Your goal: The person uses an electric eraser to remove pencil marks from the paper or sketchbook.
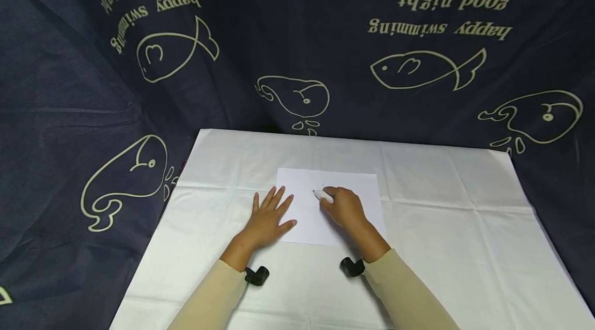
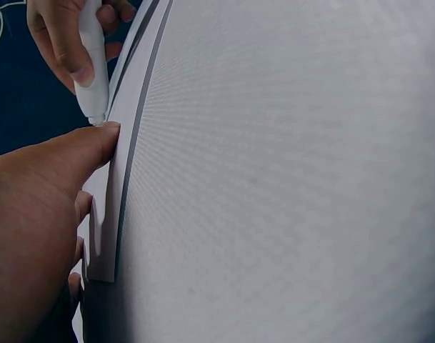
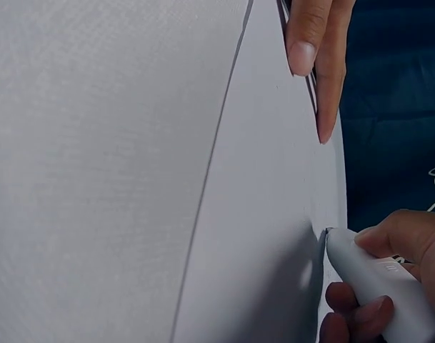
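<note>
A sheet of white paper (image 1: 304, 226) lies on the cloth-covered table. My left hand (image 1: 265, 222) rests on its left side, fingers spread and straight; the thumb (image 2: 96, 146) reaches over the paper in the left wrist view. Between thumb and fingers, my right hand (image 1: 346, 208) grips a thick white pen (image 1: 324, 195) over the middle of the sheet. In the right wrist view the pen (image 3: 378, 286) slants with its narrow tip right at the paper. A short faint line shows on the sheet just beyond the right hand.
A creased white cloth (image 1: 441, 247) covers the table. Behind and to the sides hangs a dark blue curtain (image 1: 297, 20) printed with fish, whales and lettering. Both forearms wear beige sleeves (image 1: 409, 294), with a small black wrist camera (image 1: 351, 267) by each cuff.
</note>
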Demonstrator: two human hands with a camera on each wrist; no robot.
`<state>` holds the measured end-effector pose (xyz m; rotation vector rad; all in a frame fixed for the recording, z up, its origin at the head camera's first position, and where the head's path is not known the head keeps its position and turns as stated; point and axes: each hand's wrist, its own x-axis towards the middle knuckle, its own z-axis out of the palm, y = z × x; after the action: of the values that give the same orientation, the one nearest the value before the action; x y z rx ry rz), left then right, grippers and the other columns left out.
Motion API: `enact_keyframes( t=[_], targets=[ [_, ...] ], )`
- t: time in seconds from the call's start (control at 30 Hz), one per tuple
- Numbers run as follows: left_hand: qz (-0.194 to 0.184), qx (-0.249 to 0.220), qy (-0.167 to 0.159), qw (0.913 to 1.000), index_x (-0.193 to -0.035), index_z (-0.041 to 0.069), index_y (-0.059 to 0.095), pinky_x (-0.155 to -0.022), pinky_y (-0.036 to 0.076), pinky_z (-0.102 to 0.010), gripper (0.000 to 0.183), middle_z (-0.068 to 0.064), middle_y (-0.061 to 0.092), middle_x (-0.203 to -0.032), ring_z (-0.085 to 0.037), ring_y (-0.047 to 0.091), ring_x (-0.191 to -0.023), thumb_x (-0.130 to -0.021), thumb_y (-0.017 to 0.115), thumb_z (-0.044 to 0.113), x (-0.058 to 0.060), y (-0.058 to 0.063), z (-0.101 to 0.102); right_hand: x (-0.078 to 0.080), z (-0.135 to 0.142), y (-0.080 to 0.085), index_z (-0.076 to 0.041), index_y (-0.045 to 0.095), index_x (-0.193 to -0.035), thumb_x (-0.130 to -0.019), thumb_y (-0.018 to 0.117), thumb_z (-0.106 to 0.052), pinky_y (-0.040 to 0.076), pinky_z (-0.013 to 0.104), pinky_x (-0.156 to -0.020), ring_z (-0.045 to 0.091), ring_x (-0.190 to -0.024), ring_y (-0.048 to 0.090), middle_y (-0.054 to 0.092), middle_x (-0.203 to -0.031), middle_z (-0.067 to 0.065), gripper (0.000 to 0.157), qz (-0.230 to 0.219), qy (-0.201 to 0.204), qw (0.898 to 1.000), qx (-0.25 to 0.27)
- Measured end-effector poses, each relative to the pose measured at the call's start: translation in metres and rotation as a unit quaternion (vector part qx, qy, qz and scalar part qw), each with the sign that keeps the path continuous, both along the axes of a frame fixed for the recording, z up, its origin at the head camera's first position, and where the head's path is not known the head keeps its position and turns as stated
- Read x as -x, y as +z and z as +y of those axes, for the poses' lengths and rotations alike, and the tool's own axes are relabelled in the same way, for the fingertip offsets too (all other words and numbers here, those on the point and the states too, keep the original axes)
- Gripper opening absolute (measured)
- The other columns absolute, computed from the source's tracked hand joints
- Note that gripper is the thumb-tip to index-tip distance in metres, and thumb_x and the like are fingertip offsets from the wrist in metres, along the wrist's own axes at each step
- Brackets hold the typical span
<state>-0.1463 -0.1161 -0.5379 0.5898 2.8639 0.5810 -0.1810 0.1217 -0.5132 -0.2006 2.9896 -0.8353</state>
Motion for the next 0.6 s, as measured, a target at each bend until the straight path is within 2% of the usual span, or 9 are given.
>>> enact_keyframes(
  t=[0.1,0.17,0.3,0.4,0.6],
  targets=[
    [0.000,-0.002,-0.001,1.0000,-0.160,0.019,0.032,-0.121,-0.002,-0.071,0.070,-0.009,0.015,-0.171,-0.034,0.007,-0.160,-0.102,0.052,0.052,0.0001,0.0008,0.0002,-0.0003,0.0009,0.0005,-0.005,0.073,-0.123,-0.091,0.070,-0.021,0.056,0.050,-0.085,0.036,-0.101,0.071,0.075,-0.114,0.020,0.036,0.003,-0.006,1.000,0.004],
    [0.001,0.000,-0.001,1.0000,-0.160,0.019,0.033,-0.121,-0.002,-0.071,0.069,-0.009,0.015,-0.171,-0.034,0.007,-0.160,-0.102,0.052,0.052,0.0001,0.0007,0.0003,-0.0007,0.0008,0.0008,-0.005,0.073,-0.123,-0.091,0.070,-0.021,0.056,0.050,-0.084,0.036,-0.099,0.071,0.075,-0.112,0.020,0.035,0.005,-0.004,1.000,0.005],
    [0.004,-0.002,-0.002,1.0000,-0.160,0.019,0.033,-0.121,-0.001,-0.071,0.069,-0.009,0.016,-0.171,-0.034,0.008,-0.159,-0.102,0.051,0.051,0.0004,-0.0004,0.0002,-0.0017,-0.0014,0.0006,-0.005,0.074,-0.121,-0.090,0.071,-0.020,0.056,0.048,-0.081,0.032,-0.094,0.072,0.076,-0.110,0.019,0.034,0.009,0.015,1.000,0.003],
    [0.003,-0.004,-0.002,1.0000,-0.160,0.019,0.033,-0.121,-0.001,-0.071,0.068,-0.010,0.016,-0.171,-0.034,0.008,-0.159,-0.102,0.051,0.051,0.0005,-0.0010,0.0000,-0.0021,-0.0034,0.0003,-0.004,0.074,-0.121,-0.090,0.071,-0.020,0.056,0.048,-0.082,0.033,-0.096,0.072,0.076,-0.111,0.019,0.034,0.009,0.022,1.000,0.003],
    [0.002,-0.003,-0.003,1.0000,-0.160,0.019,0.033,-0.121,-0.001,-0.071,0.069,-0.010,0.016,-0.171,-0.034,0.008,-0.159,-0.102,0.051,0.052,-0.0001,0.0015,-0.0001,-0.0015,-0.0065,0.0006,-0.004,0.074,-0.120,-0.090,0.071,-0.018,0.057,0.049,-0.085,0.035,-0.100,0.072,0.076,-0.111,0.019,0.033,0.013,0.007,1.000,0.002]
  ],
)
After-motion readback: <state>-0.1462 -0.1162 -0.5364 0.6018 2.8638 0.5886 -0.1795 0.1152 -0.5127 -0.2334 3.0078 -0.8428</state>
